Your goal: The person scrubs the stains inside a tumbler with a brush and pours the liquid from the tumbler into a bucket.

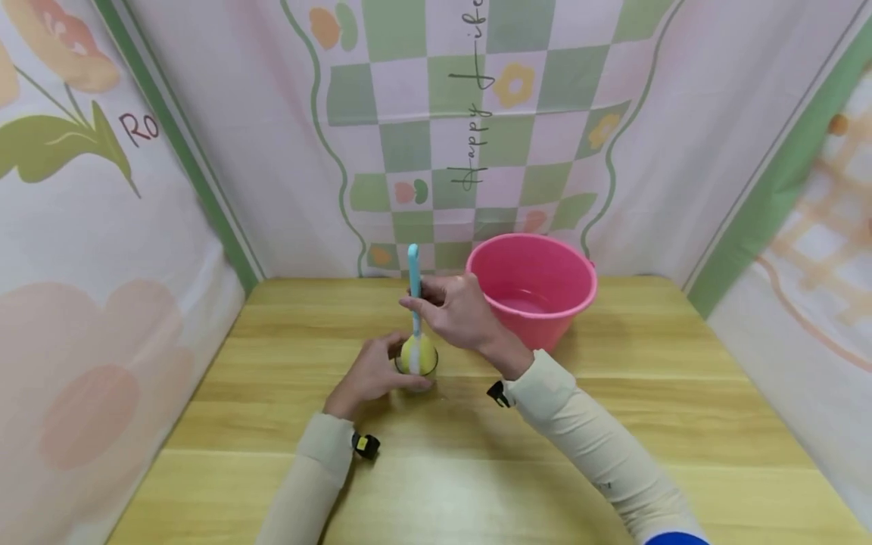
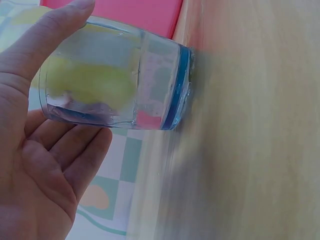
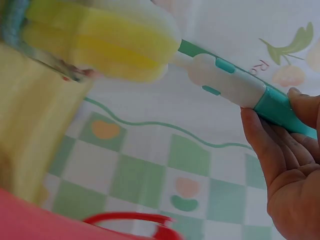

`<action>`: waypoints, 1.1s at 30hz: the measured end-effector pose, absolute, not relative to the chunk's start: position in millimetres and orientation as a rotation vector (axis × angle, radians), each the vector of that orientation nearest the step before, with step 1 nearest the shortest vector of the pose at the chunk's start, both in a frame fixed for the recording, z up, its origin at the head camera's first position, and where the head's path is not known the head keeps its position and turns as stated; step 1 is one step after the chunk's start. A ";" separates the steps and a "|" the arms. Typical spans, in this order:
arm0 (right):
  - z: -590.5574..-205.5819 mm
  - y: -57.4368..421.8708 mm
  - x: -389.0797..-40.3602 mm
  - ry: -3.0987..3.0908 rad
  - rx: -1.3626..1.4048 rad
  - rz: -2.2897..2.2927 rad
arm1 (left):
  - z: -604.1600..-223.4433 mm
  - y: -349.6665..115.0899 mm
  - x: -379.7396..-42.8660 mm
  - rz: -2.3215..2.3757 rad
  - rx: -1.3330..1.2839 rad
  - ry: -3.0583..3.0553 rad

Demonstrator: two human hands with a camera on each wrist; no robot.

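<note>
My left hand (image 1: 371, 372) holds a clear glass (image 2: 159, 82) with a blue band at its base, thumb on one side and fingers on the other. In the left wrist view the glass base is close to or on the wooden tabletop; contact is hard to tell. The yellow and white sponge head of a cup brush (image 3: 112, 42) sits partly inside the glass. Above it, my right hand (image 1: 459, 312) pinches the brush's teal and white handle (image 1: 414, 271), which points upward. Some right fingers are hidden behind that hand in the head view.
Just right of my right hand, a pink bucket (image 1: 541, 331) stands towards the back of the wooden table (image 1: 545, 477). Patterned cloth (image 1: 450, 144) hangs behind the table and along both sides. Small drops lie near the glass.
</note>
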State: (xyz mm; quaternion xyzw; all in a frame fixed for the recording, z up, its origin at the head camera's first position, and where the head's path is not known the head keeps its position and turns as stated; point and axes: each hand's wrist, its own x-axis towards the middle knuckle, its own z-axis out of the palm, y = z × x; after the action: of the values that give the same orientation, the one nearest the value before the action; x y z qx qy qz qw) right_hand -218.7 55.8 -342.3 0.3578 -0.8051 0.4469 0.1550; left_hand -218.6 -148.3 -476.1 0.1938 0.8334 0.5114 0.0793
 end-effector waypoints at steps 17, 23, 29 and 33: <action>-330.6 61.2 -217.4 -2.191 0.971 1.341 | -477.7 -147.0 -213.7 1.551 0.631 2.501; -335.3 57.5 -218.2 -2.214 0.974 1.341 | -476.9 -148.3 -215.8 1.536 0.643 2.509; -356.4 53.6 -224.0 -2.274 0.986 1.297 | -477.4 -148.3 -215.5 1.506 0.632 2.534; -345.8 56.2 -225.0 -2.257 0.989 1.298 | -478.2 -147.9 -215.4 1.505 0.628 2.534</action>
State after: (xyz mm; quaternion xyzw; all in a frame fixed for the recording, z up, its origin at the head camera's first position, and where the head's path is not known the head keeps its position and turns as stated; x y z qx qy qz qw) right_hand -225.0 56.2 -345.8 0.3494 -0.7976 0.4586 0.1773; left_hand -215.4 -147.9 -478.2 0.2079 0.8393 0.4983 0.0639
